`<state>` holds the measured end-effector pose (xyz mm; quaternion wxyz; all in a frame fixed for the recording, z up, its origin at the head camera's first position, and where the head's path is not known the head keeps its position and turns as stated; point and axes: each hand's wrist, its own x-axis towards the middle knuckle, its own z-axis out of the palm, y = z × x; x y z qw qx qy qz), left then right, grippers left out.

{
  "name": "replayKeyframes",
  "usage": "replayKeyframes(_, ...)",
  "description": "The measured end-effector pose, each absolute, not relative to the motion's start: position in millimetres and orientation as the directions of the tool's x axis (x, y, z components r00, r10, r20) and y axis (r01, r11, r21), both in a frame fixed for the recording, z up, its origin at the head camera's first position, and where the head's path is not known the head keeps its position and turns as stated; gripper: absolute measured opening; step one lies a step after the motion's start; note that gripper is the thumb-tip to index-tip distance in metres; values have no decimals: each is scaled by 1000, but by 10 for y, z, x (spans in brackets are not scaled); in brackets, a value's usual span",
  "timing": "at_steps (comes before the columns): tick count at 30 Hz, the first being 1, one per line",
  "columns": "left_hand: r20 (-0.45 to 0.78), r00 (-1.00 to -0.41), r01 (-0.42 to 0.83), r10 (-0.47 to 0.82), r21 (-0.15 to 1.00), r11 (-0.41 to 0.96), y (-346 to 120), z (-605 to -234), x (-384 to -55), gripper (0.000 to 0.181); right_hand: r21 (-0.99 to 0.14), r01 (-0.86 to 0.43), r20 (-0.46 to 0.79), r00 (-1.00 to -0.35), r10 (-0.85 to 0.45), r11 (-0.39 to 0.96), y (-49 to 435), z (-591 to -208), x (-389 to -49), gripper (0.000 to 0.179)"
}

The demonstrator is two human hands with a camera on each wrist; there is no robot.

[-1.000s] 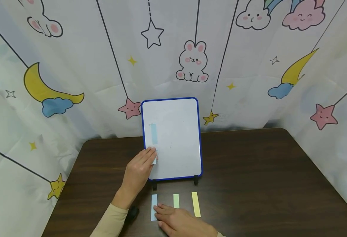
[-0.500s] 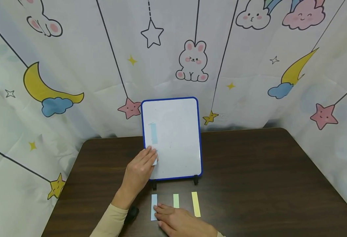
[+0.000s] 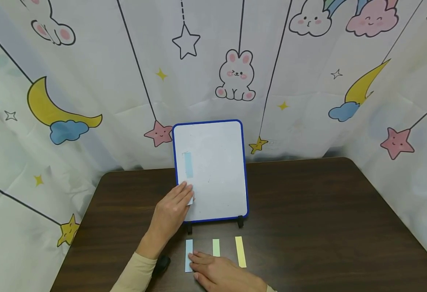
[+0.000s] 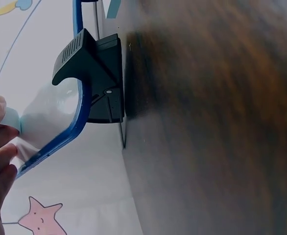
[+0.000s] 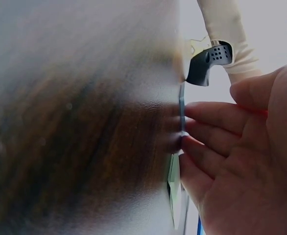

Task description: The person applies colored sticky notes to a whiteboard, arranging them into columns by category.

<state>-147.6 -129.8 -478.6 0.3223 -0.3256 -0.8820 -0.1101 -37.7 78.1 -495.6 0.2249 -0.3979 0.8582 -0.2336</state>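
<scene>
A whiteboard (image 3: 217,174) with a blue frame leans upright on a black stand (image 4: 97,78). One light blue paper strip (image 3: 188,165) sticks to its left side. Just below that, my left hand (image 3: 173,209) lies against the board with a second light blue strip (image 4: 11,119) between thumb and fingers, mostly covered in the head view. My right hand (image 3: 224,272) rests on the table, fingers extended, fingertips on the edge of a third blue strip (image 3: 188,256). A green strip (image 3: 216,247) is partly covered by this hand, and a yellow strip (image 3: 240,252) lies beyond it.
The dark wooden table (image 3: 308,223) carries everything. Against its back edge hangs a white curtain (image 3: 206,93) printed with moons, stars and rabbits. A black device (image 3: 161,265) shows beneath the left forearm, and the stand's feet (image 3: 240,222) jut forward from the board.
Almost nothing differs. The left hand and the strip's lower end have slid down very slightly on the board; the right hand has stayed in place.
</scene>
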Motion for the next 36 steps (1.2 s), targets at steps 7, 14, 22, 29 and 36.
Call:
replayKeyframes(7, 643, -581, 659, 499, 12, 752, -1306, -4795, -1461, 49, -530, -639, -177, -559, -810, 557, 795, -4963, -380, 52)
replayKeyframes(14, 631, -597, 648, 495, 16, 761, -1315, -4794, -1453, 47, -567, -592, -186, -585, -790, 572, 764, -4965, -365, 54)
replayKeyframes(22, 646, -589, 656, 486, 31, 754, -1294, -4809, -1460, 47, -531, -615, -151, -609, -779, 583, 752, -4952, -337, 52)
replayKeyframes(29, 646, -591, 653, 483, 32, 756, -1284, -4804, -1453, 48, -572, -561, -171, -632, -755, 599, 752, -4901, -340, 53)
replayKeyframes(36, 645, -583, 655, 493, 14, 756, -1284, -4799, -1442, 49, -548, -591, -72, -672, -737, 592, 831, -4806, -374, 55)
